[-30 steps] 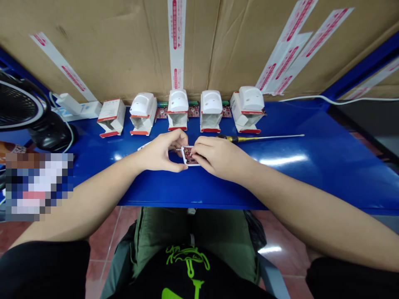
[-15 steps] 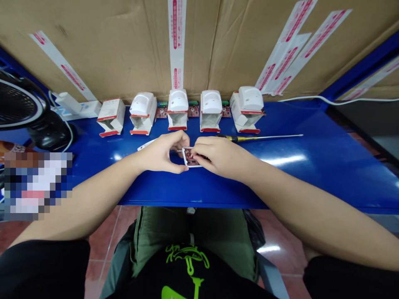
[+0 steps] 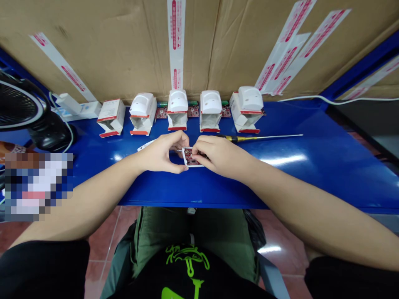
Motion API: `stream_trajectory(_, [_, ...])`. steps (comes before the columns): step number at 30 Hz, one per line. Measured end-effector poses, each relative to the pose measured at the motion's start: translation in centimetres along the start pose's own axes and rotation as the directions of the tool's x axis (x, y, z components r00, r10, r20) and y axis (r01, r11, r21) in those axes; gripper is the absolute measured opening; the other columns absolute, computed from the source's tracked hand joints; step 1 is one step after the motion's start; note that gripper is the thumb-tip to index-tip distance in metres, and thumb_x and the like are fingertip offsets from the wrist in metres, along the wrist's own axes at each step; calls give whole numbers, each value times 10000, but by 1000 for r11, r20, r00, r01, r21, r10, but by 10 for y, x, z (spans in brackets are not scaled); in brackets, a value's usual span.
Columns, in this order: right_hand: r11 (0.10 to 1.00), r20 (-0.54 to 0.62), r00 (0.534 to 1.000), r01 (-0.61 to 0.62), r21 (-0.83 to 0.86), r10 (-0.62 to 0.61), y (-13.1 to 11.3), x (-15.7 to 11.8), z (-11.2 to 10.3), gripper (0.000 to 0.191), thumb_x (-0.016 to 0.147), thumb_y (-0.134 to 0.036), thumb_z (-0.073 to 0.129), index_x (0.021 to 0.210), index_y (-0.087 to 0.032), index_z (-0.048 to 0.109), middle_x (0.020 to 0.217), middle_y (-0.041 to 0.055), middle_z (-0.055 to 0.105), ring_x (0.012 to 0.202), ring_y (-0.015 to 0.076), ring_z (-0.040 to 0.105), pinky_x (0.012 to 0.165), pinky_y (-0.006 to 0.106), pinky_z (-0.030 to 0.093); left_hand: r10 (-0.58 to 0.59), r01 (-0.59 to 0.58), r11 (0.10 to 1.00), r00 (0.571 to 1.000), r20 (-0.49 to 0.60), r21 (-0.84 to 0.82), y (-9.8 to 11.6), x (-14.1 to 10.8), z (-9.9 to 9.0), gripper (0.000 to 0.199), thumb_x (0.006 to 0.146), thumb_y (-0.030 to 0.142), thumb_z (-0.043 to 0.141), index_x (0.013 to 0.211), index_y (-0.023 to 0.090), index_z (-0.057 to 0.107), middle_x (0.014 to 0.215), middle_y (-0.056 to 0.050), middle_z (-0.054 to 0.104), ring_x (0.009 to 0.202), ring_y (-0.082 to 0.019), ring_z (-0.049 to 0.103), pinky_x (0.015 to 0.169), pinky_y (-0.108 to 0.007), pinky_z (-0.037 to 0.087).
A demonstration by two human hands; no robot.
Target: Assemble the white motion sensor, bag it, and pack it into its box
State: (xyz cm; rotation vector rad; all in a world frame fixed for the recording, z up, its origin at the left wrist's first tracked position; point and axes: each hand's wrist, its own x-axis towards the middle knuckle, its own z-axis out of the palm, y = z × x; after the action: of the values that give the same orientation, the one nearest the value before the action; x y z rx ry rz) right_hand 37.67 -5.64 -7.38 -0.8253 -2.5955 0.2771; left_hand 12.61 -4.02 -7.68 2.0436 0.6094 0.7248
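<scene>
A small white casing (image 3: 186, 164) with a red circuit board (image 3: 189, 156) inside is between my hands, low over the blue table. My left hand (image 3: 166, 153) curls round the casing's left end, thumb at the lower corner and fingers at the upper one. My right hand (image 3: 215, 154) covers the right part of the casing, its fingertips pinched together over the board; whatever they pinch is hidden. Another white part (image 3: 144, 145) lies partly behind my left hand. A screwdriver (image 3: 264, 137) with a yellow and black handle lies beyond my right hand.
Several small cartons stand along the back, one bare (image 3: 110, 116) and others topped by white sensor housings (image 3: 178, 101). Circuit boards (image 3: 193, 111) lie between them. A black fan (image 3: 46, 124) and a power strip (image 3: 87, 110) are at left. Cardboard (image 3: 131, 50) rises behind.
My right fingertips have shifted very slightly over the board. My left hand keeps its place on the casing.
</scene>
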Motion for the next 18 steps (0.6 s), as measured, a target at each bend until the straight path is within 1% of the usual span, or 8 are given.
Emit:
stream_trajectory(2, [1000,-14,1000,-10,21,11,0,0,0,180,1078,-167,607,962,-167,746,948,86,732,902,226,695,851,356,551,-5,5,1000,1000,0,-10,0,0,0,443,774,278,907,1039,232,555,933,-17,769,816,-185,766,787,-332,669])
stream_trajectory(8, [998,-46,998,34,-51,-37,-4,-2,0,249,1083,-166,536,973,-159,760,956,110,741,902,240,689,860,374,556,-27,27,999,999,-20,-29,1,0,0,463,757,266,911,1039,235,545,931,0,751,815,-176,758,791,-325,663])
stream_trajectory(13, [998,-50,998,29,-50,-32,-5,-3,-1,270,1071,-152,515,954,-164,758,938,104,736,884,236,668,843,373,542,-28,27,999,999,-21,-36,0,0,0,463,760,266,909,1041,237,542,933,-3,754,820,-179,759,787,-325,660])
stream_trajectory(16, [992,-27,998,46,-118,-50,-5,-3,-1,285,1101,-152,498,978,-156,755,941,97,727,893,233,659,852,365,536,-19,19,999,1000,-20,-26,0,0,1,451,763,265,903,1040,235,548,934,-3,750,821,-178,752,791,-328,659])
stream_trajectory(18, [973,13,994,109,-203,-108,-4,-3,0,299,1120,-138,478,1019,-139,759,952,101,721,886,237,639,851,369,528,-13,12,1000,1000,-16,-10,0,1,2,446,761,265,900,1039,232,553,921,6,734,805,-170,736,785,-324,653])
